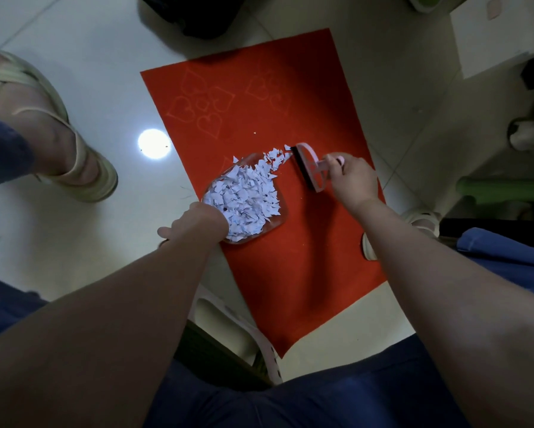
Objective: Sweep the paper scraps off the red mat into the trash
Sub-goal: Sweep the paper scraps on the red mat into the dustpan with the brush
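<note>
Finding: your left hand (pixel 197 222) grips the near end of the clear plastic dustpan (pixel 279 222). Its fingers are curled round the pan and mostly hidden below the wrist. The pan lies flat on the red felt mat (pixel 305 273) at centre frame. Your right hand (pixel 353 177) holds the handle of the pink hand brush with dark bristles (pixel 309 168), fingers closed about it, just right of the pan's mouth. The white paper scraps (pixel 244 196) are heaped inside the pan, and a thin tail runs from its far lip to the bristles. One stray fleck (pixel 254 132) lies apart, above the pile. No trash container can be identified in view.

Recommendation: press the pan's lip firmly against the mat so nothing slides under. Draw the brush toward the pan in short, low strokes, bristles touching the felt. The heap looks full and may spill on lifting, so keep the pan level. Collect the fleck last.
</note>
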Available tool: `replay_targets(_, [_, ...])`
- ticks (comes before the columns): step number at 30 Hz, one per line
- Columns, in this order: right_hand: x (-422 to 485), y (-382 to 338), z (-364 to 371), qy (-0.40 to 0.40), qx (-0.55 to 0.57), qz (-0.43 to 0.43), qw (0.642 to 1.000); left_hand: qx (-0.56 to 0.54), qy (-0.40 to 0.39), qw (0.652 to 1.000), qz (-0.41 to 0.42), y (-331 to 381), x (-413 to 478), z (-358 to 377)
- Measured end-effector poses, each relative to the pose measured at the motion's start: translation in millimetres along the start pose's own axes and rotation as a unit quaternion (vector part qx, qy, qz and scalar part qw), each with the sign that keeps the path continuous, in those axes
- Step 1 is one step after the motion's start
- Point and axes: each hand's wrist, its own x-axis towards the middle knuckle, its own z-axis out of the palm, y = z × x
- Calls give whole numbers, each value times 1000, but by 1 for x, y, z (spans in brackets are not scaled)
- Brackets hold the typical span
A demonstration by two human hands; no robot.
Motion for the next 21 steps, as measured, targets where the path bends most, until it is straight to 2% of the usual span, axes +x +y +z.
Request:
replay_targets(3, [9, -9, 2, -15, -33, 46, 998, -8, -2, 1000, -7, -5, 4, 0])
replay_targets(6, [12, -17, 9, -74, -47, 60, 994, -2, -16, 1000, 6, -11, 16, 2])
replay_targets(12, [-2, -14, 5, -147, -86, -66, 983, -28, -19, 999, 25, -13, 27, 6])
replay_targets(15, [-7, -9, -2, -109, -70, -91, 987, -40, -28, 998, 40, -13, 32, 7])
replay_targets(18, [-2, -9, -4, -51, -48, -66, 995, -31, -19, 998, 51, -15, 32, 8])
replay_targets(21, [8, -17, 1, -44, -76, -31, 996, -16, -30, 999, 38, -16, 33, 8])
